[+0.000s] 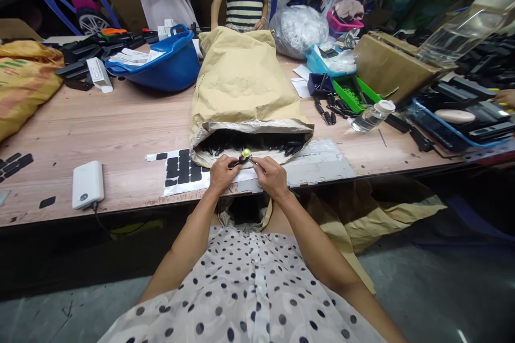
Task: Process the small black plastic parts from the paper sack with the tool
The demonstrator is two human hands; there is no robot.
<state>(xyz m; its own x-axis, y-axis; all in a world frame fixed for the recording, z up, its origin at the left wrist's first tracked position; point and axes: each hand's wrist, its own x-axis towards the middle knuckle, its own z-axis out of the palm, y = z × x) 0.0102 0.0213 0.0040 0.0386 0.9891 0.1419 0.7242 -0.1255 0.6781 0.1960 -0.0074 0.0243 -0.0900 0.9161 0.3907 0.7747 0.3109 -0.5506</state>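
Observation:
Both my hands meet at the near edge of the wooden table [120, 134], in front of the open mouth of a brown paper sack [243, 83] that lies on its side with black parts inside. My left hand [223, 171] pinches a small black part topped by a yellow-green round piece [245, 154]. My right hand [270, 174] is closed on a thin metal tool whose tip touches that part. A white sheet of black adhesive pads [182, 169] lies just left of my left hand.
A white power bank [87, 184] lies near the front left edge. A blue basin [163, 64], a yellow sack [24, 83], a plastic bottle [372, 116], a green tray [354, 94], and a cardboard box [388, 64] crowd the table. Two people stand at the far side.

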